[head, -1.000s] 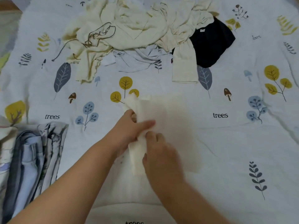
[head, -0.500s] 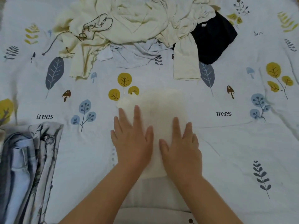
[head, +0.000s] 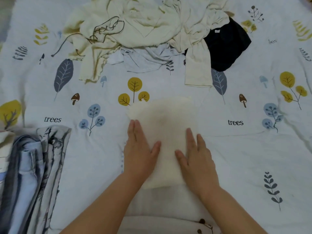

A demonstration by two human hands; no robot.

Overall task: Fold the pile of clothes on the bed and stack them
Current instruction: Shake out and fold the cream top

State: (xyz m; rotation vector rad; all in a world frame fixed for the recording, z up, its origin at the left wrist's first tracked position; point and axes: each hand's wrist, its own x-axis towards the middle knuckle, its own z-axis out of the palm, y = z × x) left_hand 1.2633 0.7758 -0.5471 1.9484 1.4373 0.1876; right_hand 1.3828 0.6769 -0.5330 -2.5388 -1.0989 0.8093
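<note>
Both hands, left hand (head: 139, 149) and right hand (head: 196, 156), flat along the folded cream garment's (head: 166, 119) side edges, bare bedsheet (head: 244, 157) around.

Under my palms the cream garment (head: 166, 132) is matt ribbed knit; the printed bedsheet (head: 253, 157) looks like smooth, slightly creased cotton cloth.

We're looking down at the bed sheet (head: 236, 157), printed with leaves, trees and mushrooms. Our left hand (head: 139, 152) and right hand (head: 196, 157) are lying flat, fingers straight, pressing on either side of a folded cream garment (head: 166, 122) in the middle. Beyond it, an unfolded pile of clothes (head: 143, 22) is sprawling across the far side, with a black garment (head: 226, 46) at its right edge. A folded stack (head: 30, 174) is sitting at near left.
</note>
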